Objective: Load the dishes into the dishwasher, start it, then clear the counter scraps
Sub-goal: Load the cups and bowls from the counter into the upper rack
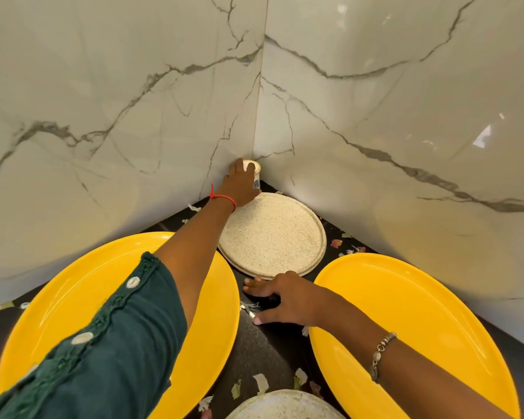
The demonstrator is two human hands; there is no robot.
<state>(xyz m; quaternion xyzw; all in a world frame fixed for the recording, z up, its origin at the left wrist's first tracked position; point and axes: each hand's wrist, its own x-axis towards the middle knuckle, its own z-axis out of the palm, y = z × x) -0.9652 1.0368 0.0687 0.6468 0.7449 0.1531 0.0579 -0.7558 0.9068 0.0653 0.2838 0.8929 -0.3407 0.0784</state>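
Note:
A small white cup [253, 168] stands in the far corner of the black counter [263, 352], and my left hand [239, 184] grips it from the left. A speckled cream plate [273, 235] lies just in front of the cup. My right hand [280, 299] rests on the counter at that plate's near edge, fingers spread. A large yellow plate [58, 322] lies at the left under my left forearm, and another yellow plate [418, 325] lies at the right under my right forearm. The rim of a second speckled plate [285, 405] shows at the bottom edge.
Marble wall panels [375, 116] meet in a corner right behind the cup and hem in the counter on both sides. Vegetable scraps [260, 382] lie scattered between the plates, with more scraps [345, 243] near the right wall.

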